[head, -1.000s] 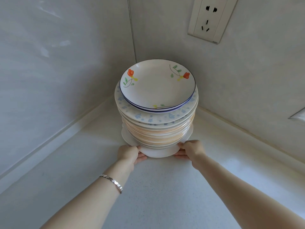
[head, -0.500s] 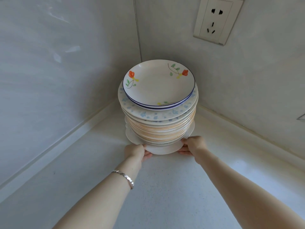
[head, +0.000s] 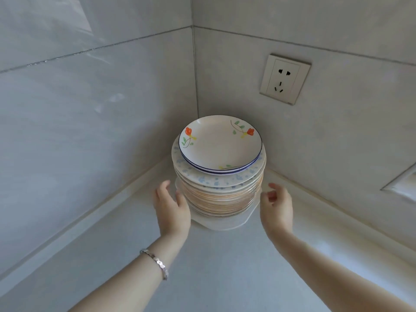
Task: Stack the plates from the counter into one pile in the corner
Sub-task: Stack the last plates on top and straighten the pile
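1. pile of plates [head: 219, 194]: one tall stack, upright, standing on the tabletop [head: 213, 273] in the corner where the two tiled walls meet, at 12 o'clock from the person.
2. top plate [head: 219, 145]: white, blue rim, orange flowers. it lies on a wider blue-flecked plate.
3. bottom plate [head: 222, 224]: pale and broad, jutting out from under the stack toward 6 o'clock.
4. left hand [head: 172, 208]: at 9 o'clock of the pile, fingers straight and relaxed, grasping nothing. the thumb is just beside the stack, and contact cannot be told.
5. right hand [head: 276, 208]: at 3 o'clock of the pile, released, fingers loosely bent, grasping nothing, just beside the stack.
6. step, judged: stacking looks complete. every plate in view is in the pile, and the hands flank it as if for a last steadying.
7. next move, judged: draw both hands back toward 6 o'clock without brushing the sides, since a tall stack would likely tip under a sideways knock.
8. surroundings: wall socket [head: 284, 78] at 2 o'clock above the pile, bracelet [head: 155, 262] on the left wrist.
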### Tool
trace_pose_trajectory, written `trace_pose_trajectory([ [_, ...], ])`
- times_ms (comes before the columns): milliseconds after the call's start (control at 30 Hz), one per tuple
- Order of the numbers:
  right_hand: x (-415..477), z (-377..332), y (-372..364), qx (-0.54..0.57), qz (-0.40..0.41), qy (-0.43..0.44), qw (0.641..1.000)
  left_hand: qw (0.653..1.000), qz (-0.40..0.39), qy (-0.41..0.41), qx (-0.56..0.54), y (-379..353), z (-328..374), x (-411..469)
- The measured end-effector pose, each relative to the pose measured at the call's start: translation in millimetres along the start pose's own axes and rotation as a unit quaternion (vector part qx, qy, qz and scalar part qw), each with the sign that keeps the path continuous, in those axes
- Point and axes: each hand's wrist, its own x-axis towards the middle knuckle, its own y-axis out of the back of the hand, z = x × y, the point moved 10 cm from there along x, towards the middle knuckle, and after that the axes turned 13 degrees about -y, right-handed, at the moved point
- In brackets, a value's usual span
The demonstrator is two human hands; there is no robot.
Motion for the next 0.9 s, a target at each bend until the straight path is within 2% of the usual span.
trace_pose_trajectory([
  [67,-1.8,-57.2,6.2,0.031,-0.010,0.084,0.996,0.993,-0.004,-0.119,-0.019,9.0,49.6,31.6],
  [100,0.5,-80.2,2.8,0.026,-0.027,0.104,0.994,0.988,-0.021,-0.150,-0.017,7.2,67.4,46.4],
  [167,10.6,-109.7,-14.3,-0.028,-0.078,0.099,0.992,0.988,-0.090,-0.126,-0.009,-10.5,78.8,72.2],
  [233,16.2,-121.1,-34.1,-0.102,-0.126,0.092,0.982,0.978,-0.194,-0.079,-0.010,-37.8,75.1,82.8],
  [300,16.2,-125.0,-45.2,-0.163,-0.138,0.116,0.970,0.960,-0.271,-0.067,0.014,-57.3,69.4,82.2],
  [333,16.4,-125.2,-47.5,-0.175,-0.137,0.123,0.967,0.957,-0.284,-0.064,0.023,-61.4,65.8,83.1],
  [567,15.6,-123.3,-49.2,-0.130,-0.130,0.107,0.977,0.964,-0.264,-0.019,-0.027,-58.2,50.4,96.8],
  [900,23.6,-124.8,-44.6,-0.093,-0.135,0.094,0.982,0.968,-0.237,-0.009,-0.082,-60.6,48.8,92.8],
])
